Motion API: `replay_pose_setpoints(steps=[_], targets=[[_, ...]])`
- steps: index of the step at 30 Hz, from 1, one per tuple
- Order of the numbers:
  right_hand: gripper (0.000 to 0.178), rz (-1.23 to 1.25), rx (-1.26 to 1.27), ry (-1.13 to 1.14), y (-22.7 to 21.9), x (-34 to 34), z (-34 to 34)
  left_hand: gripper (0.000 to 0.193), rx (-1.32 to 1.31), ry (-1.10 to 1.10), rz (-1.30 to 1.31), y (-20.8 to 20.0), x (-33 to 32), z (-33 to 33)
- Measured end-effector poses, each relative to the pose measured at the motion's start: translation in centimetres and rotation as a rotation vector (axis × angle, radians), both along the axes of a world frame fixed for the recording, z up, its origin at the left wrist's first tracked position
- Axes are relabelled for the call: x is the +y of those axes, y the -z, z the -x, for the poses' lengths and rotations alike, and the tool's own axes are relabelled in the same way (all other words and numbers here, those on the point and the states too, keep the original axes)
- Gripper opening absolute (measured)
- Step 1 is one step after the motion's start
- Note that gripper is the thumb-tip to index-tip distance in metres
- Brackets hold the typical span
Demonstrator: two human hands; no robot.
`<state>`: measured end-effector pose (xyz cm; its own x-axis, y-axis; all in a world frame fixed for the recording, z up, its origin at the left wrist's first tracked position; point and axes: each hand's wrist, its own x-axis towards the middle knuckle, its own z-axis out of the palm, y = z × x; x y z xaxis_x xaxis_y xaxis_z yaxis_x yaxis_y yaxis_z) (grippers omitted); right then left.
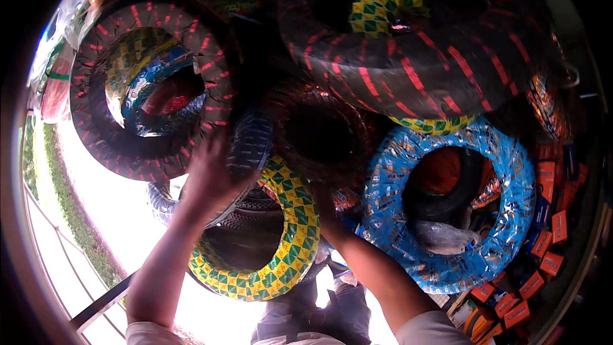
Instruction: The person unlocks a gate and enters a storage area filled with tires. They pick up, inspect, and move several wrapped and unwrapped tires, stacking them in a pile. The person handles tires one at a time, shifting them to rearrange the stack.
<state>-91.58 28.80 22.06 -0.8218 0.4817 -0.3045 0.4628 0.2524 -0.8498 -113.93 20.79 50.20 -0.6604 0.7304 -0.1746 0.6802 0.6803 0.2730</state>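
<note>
My left hand [214, 167] reaches up between a black tyre with red-striped wrapping [214, 83] and a dark tyre in shiny plastic wrap [250, 140]. Its thumb and fingers lie around the lower end of the dark tyre. Just below hangs a tyre wrapped in yellow-and-green checks [297, 243], its ring tilted toward me. My right hand [320, 197] is in deep shadow beside the upper right edge of that checked tyre; its fingers do not show. Past the right hand, a reddish-brown wrapped tyre [284, 112] faces me.
A large red-striped black tyre [408, 76] overhangs the upper right. Under it stands a blue-wrapped tyre [386, 217]. Several small orange boxes [517, 314] are stacked at the lower right. A metal rail [102, 303] runs along the lower left, beside bright ground.
</note>
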Motion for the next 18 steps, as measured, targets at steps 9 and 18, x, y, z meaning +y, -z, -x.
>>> replay_pose_setpoints(steps=[9, 18], targets=[[0.044, -0.225, -0.199, -0.319, -4.2, 2.3, 1.3, 0.101, -0.155, -0.166, 0.247, 0.8, -1.4, -0.2], [0.084, 0.148, -0.07, -0.371, -8.2, 12.0, 3.7, 0.092, -0.466, -0.164, -0.182, 0.6, -5.6, 3.4]])
